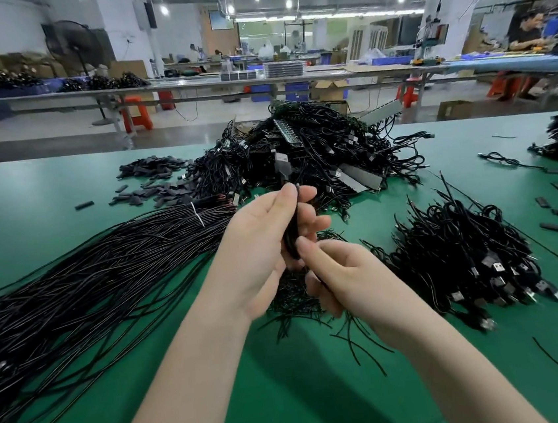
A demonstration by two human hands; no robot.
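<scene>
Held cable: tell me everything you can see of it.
The cable is thin and black with a rubbery-looking sheath. It is held near upright above the green table. The left hand grips its upper stretch between thumb and fingers, and the right hand pinches it lower down. A blurred grey-black plug rising past the left fingertips looks like its top end. The lower end is hidden behind the hands.

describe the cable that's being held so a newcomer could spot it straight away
On the green table, look just in front of the big tangled heap of black cables. There the left hand and right hand grip one black USB cable between them. Unlike all the others it is off the table, its plug sticking up above the left hand.
</scene>
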